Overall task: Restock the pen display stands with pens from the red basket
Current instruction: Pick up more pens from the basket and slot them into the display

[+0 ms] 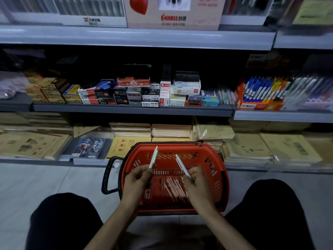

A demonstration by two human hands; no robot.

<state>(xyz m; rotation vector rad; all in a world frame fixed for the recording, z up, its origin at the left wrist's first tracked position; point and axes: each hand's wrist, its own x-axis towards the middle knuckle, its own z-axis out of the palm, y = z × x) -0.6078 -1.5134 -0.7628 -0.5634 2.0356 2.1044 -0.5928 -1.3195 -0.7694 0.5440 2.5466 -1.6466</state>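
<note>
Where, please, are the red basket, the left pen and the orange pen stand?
red basket (180, 146): head view, far rim.
left pen (154, 156): head view, middle of the barrel.
orange pen stand (255, 106): head view, front panel.

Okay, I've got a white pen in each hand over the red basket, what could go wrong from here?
The left hand and right hand pinch the left white plastic pen and right white plastic pen near their ends; either could slip and drop. The slotted red plastic basket has wide openings, so the loose pale pens might poke through.
</note>
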